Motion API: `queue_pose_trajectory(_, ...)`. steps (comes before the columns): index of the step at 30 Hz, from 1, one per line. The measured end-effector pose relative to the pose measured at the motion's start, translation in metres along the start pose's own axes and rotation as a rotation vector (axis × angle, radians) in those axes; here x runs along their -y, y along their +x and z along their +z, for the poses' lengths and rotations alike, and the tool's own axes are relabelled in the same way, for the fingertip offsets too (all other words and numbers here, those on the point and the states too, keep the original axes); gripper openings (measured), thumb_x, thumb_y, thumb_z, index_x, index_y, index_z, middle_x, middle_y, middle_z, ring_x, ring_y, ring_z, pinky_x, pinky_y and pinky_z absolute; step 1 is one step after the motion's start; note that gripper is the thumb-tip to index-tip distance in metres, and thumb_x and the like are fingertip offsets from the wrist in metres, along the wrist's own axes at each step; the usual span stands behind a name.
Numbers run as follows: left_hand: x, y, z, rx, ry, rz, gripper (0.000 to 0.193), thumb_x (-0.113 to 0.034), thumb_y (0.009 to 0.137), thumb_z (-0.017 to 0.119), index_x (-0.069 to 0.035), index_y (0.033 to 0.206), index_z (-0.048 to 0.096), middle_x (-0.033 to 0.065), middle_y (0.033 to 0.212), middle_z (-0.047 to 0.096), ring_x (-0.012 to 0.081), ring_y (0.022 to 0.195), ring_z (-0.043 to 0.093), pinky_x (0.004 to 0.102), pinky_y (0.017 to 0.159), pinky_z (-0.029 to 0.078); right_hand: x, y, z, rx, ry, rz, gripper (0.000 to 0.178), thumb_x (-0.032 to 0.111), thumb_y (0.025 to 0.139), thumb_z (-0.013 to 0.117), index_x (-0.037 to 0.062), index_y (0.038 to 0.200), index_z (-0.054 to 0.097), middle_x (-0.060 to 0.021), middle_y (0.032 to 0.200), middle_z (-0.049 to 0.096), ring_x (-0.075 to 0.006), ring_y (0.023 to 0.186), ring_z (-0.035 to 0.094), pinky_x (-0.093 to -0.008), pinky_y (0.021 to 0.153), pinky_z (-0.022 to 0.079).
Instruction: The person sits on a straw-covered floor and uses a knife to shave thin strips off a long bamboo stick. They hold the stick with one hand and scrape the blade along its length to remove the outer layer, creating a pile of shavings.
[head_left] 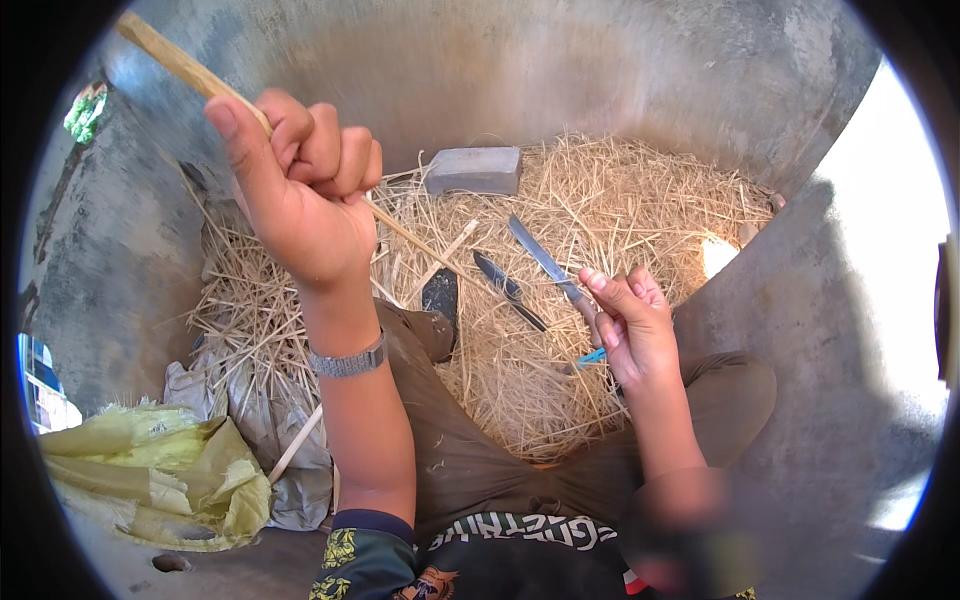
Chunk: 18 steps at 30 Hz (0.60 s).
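Note:
My left hand [310, 190] is raised at the upper left, its fingers wrapped round a long thin wooden stick [170, 58]. The stick slants from the upper left, through the fist, down toward the straw. Lower and to the right is my right hand [635, 325], thumb and fingers curled together; whatever they pinch, if anything, cannot be made out. Beside it on the straw lies a long-bladed knife [540, 250], its wooden handle partly behind the fingers. A darker knife [508, 288] lies left of that one. A small blue object [592, 356] shows just below the right hand.
Loose straw shavings [620, 200] cover the floor between my bent legs. A grey block [473, 170] sits at the far side, with a curved concrete wall [600, 80] behind. A torn yellow sack [170, 480] lies at left. A dark flat piece [441, 293] rests near my leg.

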<state>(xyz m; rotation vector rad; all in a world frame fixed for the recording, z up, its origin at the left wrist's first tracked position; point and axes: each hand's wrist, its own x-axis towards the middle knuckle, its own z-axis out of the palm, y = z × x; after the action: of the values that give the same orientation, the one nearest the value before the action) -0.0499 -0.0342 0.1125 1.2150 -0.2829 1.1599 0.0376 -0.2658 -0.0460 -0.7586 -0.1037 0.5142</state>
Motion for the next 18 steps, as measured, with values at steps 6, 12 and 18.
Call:
queue_pose_trajectory(6,0.021,0.033,-0.009,-0.002,0.008,0.027,0.052,-0.056,0.103,0.044,-0.016,0.072,0.033,-0.0061,0.056,0.019,0.0069,0.046,0.014,0.0274,0.045,0.013,-0.023,0.049,-0.020,-0.227,0.081,0.110,0.037,-0.006,0.088,0.068,0.0145,0.081,0.039,-0.0280,0.103,0.071,-0.0211,0.093,0.074,-0.0218,0.044,0.040)
queue_pose_trajectory(12,0.040,0.059,-0.015,-0.029,0.017,0.008,0.048,-0.053,0.103,0.046,-0.016,0.073,0.037,-0.0065,0.057,0.021,0.0073,0.048,0.015,0.0264,0.047,0.016,-0.097,0.152,-0.091,-0.324,-0.212,0.277,0.044,-0.007,0.083,0.073,0.0147,0.079,0.035,-0.0199,0.087,0.070,-0.0169,0.069,0.068,-0.0232,0.042,0.040)
queue_pose_trajectory(18,0.038,0.064,-0.046,-0.063,0.014,0.050,0.041,-0.043,0.103,0.048,-0.015,0.075,0.038,-0.0063,0.059,0.024,0.0075,0.049,0.016,0.0256,0.049,0.017,-0.144,0.197,-0.165,-0.369,-0.308,0.354,0.041,-0.010,0.077,0.077,0.0109,0.081,0.041,-0.0155,0.077,0.067,-0.0133,0.054,0.058,-0.0231,0.040,0.040)
